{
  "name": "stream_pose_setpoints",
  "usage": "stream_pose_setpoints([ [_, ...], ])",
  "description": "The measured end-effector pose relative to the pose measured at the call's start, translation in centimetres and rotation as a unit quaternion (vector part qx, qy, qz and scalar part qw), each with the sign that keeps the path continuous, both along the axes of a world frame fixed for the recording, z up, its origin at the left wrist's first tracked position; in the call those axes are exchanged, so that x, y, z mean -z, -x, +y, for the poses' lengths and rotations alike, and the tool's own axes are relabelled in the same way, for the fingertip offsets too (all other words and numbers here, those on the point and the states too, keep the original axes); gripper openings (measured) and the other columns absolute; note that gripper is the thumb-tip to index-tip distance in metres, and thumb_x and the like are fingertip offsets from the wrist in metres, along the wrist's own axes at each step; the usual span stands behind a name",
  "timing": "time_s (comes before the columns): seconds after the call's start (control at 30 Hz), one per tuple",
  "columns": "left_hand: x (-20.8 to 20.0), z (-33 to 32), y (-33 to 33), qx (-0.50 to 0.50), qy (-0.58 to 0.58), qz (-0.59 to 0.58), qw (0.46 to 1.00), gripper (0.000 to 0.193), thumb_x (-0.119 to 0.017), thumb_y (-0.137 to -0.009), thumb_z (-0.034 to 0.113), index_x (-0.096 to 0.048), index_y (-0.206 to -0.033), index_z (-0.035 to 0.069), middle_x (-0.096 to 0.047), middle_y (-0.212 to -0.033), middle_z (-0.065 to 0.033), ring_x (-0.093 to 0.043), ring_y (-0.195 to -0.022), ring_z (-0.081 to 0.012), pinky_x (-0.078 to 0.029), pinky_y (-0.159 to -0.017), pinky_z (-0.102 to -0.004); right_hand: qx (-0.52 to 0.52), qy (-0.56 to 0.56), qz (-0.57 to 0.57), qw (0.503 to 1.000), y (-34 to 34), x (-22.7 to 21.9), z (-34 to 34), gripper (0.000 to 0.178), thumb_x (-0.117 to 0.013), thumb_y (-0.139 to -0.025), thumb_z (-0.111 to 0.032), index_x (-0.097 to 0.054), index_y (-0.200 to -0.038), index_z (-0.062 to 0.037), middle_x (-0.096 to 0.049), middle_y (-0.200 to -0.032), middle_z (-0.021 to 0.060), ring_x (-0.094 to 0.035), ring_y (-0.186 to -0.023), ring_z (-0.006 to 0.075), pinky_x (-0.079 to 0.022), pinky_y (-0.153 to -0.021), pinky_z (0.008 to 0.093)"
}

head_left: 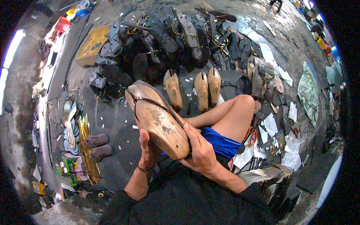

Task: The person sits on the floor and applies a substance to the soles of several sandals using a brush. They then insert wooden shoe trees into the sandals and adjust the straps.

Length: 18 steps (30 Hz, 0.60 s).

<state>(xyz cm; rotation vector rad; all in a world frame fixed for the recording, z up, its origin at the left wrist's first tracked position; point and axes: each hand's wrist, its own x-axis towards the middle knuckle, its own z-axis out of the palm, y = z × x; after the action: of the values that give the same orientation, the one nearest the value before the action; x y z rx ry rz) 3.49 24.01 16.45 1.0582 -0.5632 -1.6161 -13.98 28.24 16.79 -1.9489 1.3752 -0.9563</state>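
Observation:
A wooden shoe last (157, 122) is tilted in front of me, its toe end pointing up and to the left. Over it runs a dark brown thong strap (152, 100), and a dark sole edge shows along its far right side. My left hand (147, 152) is closed around the last's left side, thumb up and the other fingers mostly hidden beneath. My right hand (201, 152) grips the right side, fingertips against the strap's end near the sole edge. The last's heel end rests between both palms.
Three more wooden lasts, including one standing apart (173, 90), stand beyond my bent leg (228, 112). Behind them lies a heap of dark sandals (161, 37) beside a wooden block (92, 45). Orange-handled scissors (253, 138) and paper scraps lie right; brown sandals (99, 140) and golden strips (88, 150) left.

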Motion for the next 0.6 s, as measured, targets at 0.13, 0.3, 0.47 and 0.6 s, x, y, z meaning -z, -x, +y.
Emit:
stream_pose_setpoints([
  [0.13,-0.1,1.2,-2.1,0.091,-0.046,0.041,0.994,0.115,-0.067,-0.070,0.077,-0.031,-0.147,0.000,-0.045,-0.143,-0.0156,-0.047,-0.129,-0.0296,-0.039,-0.108,-0.0453,-0.079,-0.208,-0.199,0.954,1.6,-1.4,0.5,0.076,-0.073,-0.084,-0.026,-0.035,-0.143,0.0033,-0.050,-0.139,0.0185,-0.054,-0.123,0.0290,-0.040,-0.107,0.0356],
  [0.3,-2.4,4.5,-3.9,0.226,-0.049,0.088,0.969,0.137,-0.084,-0.052,0.069,-0.018,-0.151,0.000,-0.040,-0.146,-0.0150,-0.044,-0.132,-0.0268,-0.035,-0.111,-0.0424,-0.053,-0.424,-0.417,0.802,0.3,0.7,3.5,0.041,-0.035,-0.108,-0.028,-0.053,-0.132,-0.0004,-0.060,-0.123,0.0029,-0.051,-0.114,0.0115,-0.040,-0.102,0.0304],
  [0.47,-4.8,5.0,-4.8,0.321,-0.024,0.130,0.938,0.131,-0.084,-0.056,0.063,-0.019,-0.150,0.000,-0.041,-0.144,-0.0166,-0.044,-0.132,-0.0290,-0.034,-0.112,-0.0423,-0.102,-0.412,-0.508,0.750,0.4,0.0,4.6,0.039,-0.036,-0.107,-0.028,-0.059,-0.121,0.0001,-0.064,-0.102,-0.0006,-0.054,-0.092,0.0063,-0.045,-0.081,0.0251],
  [0.6,-6.3,4.6,-5.2,0.387,-0.001,0.141,0.911,0.126,-0.084,-0.060,0.060,-0.020,-0.150,-0.001,-0.042,-0.143,-0.0182,-0.044,-0.131,-0.0315,-0.033,-0.112,-0.0424,-0.096,-0.451,-0.478,0.748,0.8,0.5,5.7,0.039,-0.044,-0.104,-0.037,-0.060,-0.093,-0.0028,-0.048,-0.075,-0.0052,-0.036,-0.069,0.0062,-0.032,-0.061,0.0261],
])
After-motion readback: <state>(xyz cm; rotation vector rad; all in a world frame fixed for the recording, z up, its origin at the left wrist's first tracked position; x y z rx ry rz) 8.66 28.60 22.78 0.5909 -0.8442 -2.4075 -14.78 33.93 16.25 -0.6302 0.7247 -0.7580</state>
